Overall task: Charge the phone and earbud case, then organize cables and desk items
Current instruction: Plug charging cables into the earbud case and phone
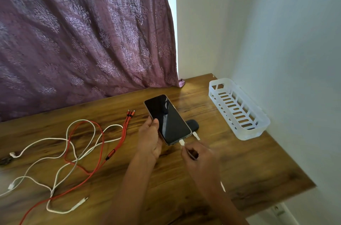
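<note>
My left hand (149, 139) grips a black-screened phone (167, 118) by its left edge, raised a little over the wooden desk (239, 165). A white cable plug (181, 142) sits at the phone's bottom end, pinched by my right hand (198, 156). Whether the plug is fully seated I cannot tell. A dark earbud case (193, 124) lies on the desk just behind the phone, and a second white plug (196, 136) lies beside it.
White cables (60, 167) and a red multi-head cable (100, 156) lie tangled on the desk's left half. A white slotted plastic basket (238, 108) stands at the back right by the wall. A purple curtain (83, 31) hangs behind the desk.
</note>
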`<state>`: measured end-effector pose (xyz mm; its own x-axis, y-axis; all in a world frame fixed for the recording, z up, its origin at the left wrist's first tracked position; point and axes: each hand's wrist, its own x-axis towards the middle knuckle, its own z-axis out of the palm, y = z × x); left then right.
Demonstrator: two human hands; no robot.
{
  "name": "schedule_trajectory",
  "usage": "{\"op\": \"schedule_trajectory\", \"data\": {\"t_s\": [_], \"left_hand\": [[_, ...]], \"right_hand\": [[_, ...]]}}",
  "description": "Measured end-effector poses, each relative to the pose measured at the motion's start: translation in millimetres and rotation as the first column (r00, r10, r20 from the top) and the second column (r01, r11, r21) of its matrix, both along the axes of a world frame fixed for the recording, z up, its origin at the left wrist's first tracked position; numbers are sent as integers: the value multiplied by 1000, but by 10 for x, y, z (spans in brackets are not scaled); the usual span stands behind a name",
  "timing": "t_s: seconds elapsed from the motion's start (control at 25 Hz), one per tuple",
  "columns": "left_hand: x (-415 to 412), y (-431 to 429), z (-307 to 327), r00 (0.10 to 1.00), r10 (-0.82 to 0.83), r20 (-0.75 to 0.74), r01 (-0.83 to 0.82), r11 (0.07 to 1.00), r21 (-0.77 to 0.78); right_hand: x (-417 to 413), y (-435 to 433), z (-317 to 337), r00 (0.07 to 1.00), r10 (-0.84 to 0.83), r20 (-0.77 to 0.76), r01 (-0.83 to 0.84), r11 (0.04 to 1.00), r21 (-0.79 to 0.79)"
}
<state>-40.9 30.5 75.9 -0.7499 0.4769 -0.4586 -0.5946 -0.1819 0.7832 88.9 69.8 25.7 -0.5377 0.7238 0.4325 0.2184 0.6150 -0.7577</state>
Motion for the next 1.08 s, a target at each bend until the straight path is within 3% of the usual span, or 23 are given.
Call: {"op": "schedule_trajectory", "data": {"t_s": [0.12,0.28,0.4,0.52,0.72,0.8,0.88,0.96,1.08], "left_hand": [[-67,-25,-123,1000,-1,16,1,1000,-20],[-63,-64,-324,997,-21,73,29,993,-114],[-15,-54,-517,995,-28,99,43,987,-156],[-32,-16,-684,998,-14,57,27,974,-226],[-152,19,-969,983,-116,-139,36,879,-476],[-136,-2,-958,933,-189,-308,-43,787,-615],[-113,-54,-955,817,-334,-470,-129,688,-714],[-99,-107,-996,719,-443,-535,-166,639,-751],[-90,-156,-1102,642,-531,-553,-206,576,-791]], "right_hand": [[1,18,-39,995,37,87,-28,994,-109],[-35,188,-89,990,20,143,36,926,-376],[-132,305,-184,956,90,279,29,918,-396],[-194,317,-293,943,112,313,47,888,-458],[-227,289,-373,913,119,391,75,892,-445],[-241,273,-378,906,123,404,71,899,-433],[-242,252,-393,904,128,407,68,899,-433],[-229,241,-378,906,127,404,59,907,-418],[-217,212,-365,921,134,367,36,906,-422]]}}
